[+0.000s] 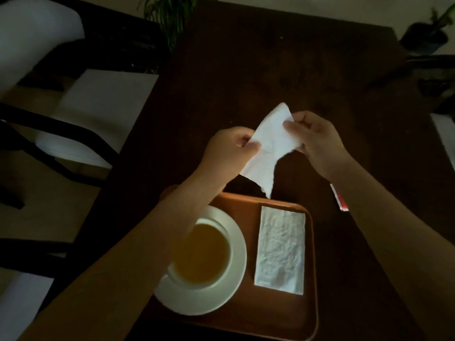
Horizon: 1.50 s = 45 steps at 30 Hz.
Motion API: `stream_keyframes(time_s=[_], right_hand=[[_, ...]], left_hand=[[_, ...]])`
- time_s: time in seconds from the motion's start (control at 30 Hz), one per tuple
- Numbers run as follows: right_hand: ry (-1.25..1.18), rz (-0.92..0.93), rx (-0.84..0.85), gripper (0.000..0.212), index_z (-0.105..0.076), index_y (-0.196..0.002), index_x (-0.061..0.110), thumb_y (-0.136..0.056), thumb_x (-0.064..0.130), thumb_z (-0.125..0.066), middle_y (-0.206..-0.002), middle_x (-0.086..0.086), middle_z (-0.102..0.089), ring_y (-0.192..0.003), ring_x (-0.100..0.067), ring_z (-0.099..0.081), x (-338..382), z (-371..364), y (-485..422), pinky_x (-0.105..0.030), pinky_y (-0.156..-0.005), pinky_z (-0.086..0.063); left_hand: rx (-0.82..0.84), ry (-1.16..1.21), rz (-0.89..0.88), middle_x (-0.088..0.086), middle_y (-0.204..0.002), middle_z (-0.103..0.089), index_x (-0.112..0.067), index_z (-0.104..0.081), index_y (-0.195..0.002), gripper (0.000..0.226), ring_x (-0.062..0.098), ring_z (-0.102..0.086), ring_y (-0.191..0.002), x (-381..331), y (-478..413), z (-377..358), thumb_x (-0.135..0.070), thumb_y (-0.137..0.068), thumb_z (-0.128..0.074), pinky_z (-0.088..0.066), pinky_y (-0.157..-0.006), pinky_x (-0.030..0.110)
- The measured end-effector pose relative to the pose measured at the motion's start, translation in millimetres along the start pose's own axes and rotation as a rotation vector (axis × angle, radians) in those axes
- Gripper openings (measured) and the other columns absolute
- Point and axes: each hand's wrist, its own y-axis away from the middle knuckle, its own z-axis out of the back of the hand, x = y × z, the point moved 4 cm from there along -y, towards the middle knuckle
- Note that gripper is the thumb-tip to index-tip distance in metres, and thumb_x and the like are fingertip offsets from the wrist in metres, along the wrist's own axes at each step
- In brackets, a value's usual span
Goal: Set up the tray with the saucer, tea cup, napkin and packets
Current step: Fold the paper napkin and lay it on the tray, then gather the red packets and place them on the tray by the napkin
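A brown wooden tray (311, 267) lies near me on the dark table. On its left half a white saucer (237, 274) carries a white tea cup (205, 252) full of amber tea. A folded white napkin (280, 249) lies flat on the tray's right half. Above the tray's far edge, my left hand (229, 148) and my right hand (317, 137) both pinch a second white napkin (267, 148), which hangs loosely between them. A red and white packet (341, 200) lies on the table right of the tray, partly hidden by my right forearm.
The dark wooden table (270, 70) stretches away beyond my hands. White chairs with black frames (81, 124) stand to the left. Potted plants sit past the table's far edge at top middle (170, 13) and top right (428, 33).
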Motion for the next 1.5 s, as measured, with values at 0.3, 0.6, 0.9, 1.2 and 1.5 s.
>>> stream_keyframes(time_s=[0.3, 0.6, 0.9, 1.2, 1.5], right_hand=[[0.377, 0.01, 0.13, 0.006, -0.061, -0.09, 0.016, -0.084, 0.017, -0.062, -0.082, 0.008, -0.06, -0.072, 0.003, -0.057, -55, 20, 76, -0.003, -0.059, -0.042], [0.591, 0.147, 0.171, 0.015, -0.062, -0.099, 0.012, -0.088, 0.02, -0.056, -0.099, -0.001, -0.065, -0.091, -0.008, -0.057, -84, 2, 109, -0.014, -0.078, -0.042], [0.582, 0.272, 0.167, 0.021, -0.063, -0.106, 0.015, -0.085, 0.018, -0.059, -0.104, -0.002, -0.068, -0.098, -0.015, -0.057, -77, 3, 109, -0.027, -0.085, -0.045], [0.68, 0.06, -0.182, 0.037, -0.055, -0.12, 0.017, -0.083, 0.02, -0.061, -0.122, -0.006, -0.06, -0.119, -0.027, -0.044, -79, 113, 103, -0.036, -0.094, -0.038], [1.069, -0.259, -0.16, 0.101, -0.022, -0.141, 0.018, -0.063, 0.055, -0.073, -0.144, -0.012, -0.029, -0.132, -0.034, -0.022, -130, 169, 123, -0.053, -0.105, -0.025]], left_hand=[[-0.115, -0.124, 0.112, -0.017, -0.107, -0.06, -0.026, -0.043, -0.131, 0.042, -0.011, -0.058, -0.08, 21, 141, -76, -0.017, -0.09, -0.053, -0.048, -0.068, 0.007], [-0.099, -0.325, 0.199, -0.001, -0.132, -0.055, -0.021, -0.039, -0.134, 0.048, 0.011, -0.054, -0.117, 40, 174, -99, -0.016, -0.089, -0.054, -0.045, -0.091, 0.02], [-0.138, -0.491, 0.089, 0.004, -0.131, -0.054, -0.014, -0.046, -0.13, 0.045, 0.016, -0.05, -0.121, 40, 187, -97, -0.011, -0.087, -0.057, -0.042, -0.099, 0.023], [-0.032, -0.507, -0.202, 0.005, -0.127, -0.057, -0.013, -0.049, -0.126, 0.04, 0.017, -0.048, -0.122, -1, 135, -138, -0.018, -0.088, -0.056, -0.032, -0.097, 0.02], [0.229, -0.699, -0.32, 0.012, -0.137, -0.043, -0.01, -0.03, -0.136, 0.07, 0.03, -0.035, -0.126, -22, 18, -230, -0.024, -0.078, -0.067, -0.035, -0.102, 0.04]])
